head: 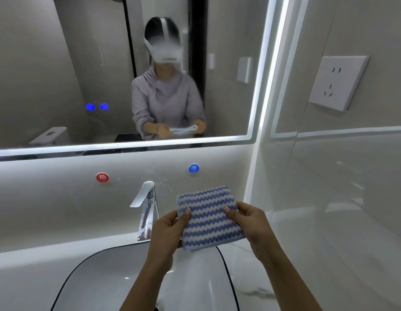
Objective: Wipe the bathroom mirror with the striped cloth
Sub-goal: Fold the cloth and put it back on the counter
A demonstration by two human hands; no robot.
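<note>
The striped cloth [209, 217], blue and white in wavy bands, is folded into a flat square and held above the sink's back edge. My left hand [167, 233] pinches its left side with the thumb on top. My right hand [251, 223] grips its right side the same way. The bathroom mirror [71, 70] fills the upper left, framed by a lit white strip, well above and behind the cloth. It reflects a person in a grey top holding the cloth in both hands.
A chrome faucet [145, 203] stands just left of my left hand. Below lies the sink basin [109, 279] with a dark rim. Red [102, 177] and blue [193, 168] round stickers mark the wall. A wall socket [337, 83] sits on the right wall.
</note>
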